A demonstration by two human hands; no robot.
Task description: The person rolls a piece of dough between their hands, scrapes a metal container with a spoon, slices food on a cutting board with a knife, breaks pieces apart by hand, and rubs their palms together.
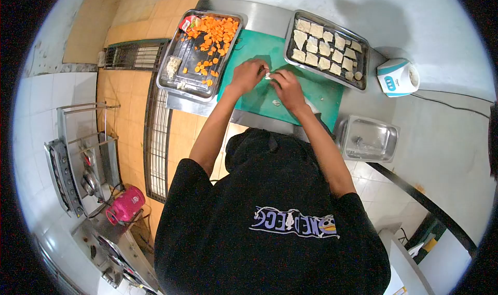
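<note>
My left hand (250, 75) and my right hand (287, 86) meet over the green cutting board (251, 43), their fingers pinched around a small whitish piece (267, 75) between them. What the piece is cannot be made out. Another small pale bit (276, 102) lies on the board below my hands. To the left, a metal tray (179, 69) holds orange carrot slices (215, 30), a red packet (190, 24) and a pale chopped heap (173, 66). At the upper right, a dark tray (291, 36) bears rows of flat pale pieces (312, 45).
A white and blue appliance (396, 78) with a cord stands right of the dark tray. Below it is an empty metal pan (371, 139). A pink gas cylinder (126, 205) and a stove (65, 176) are at the lower left.
</note>
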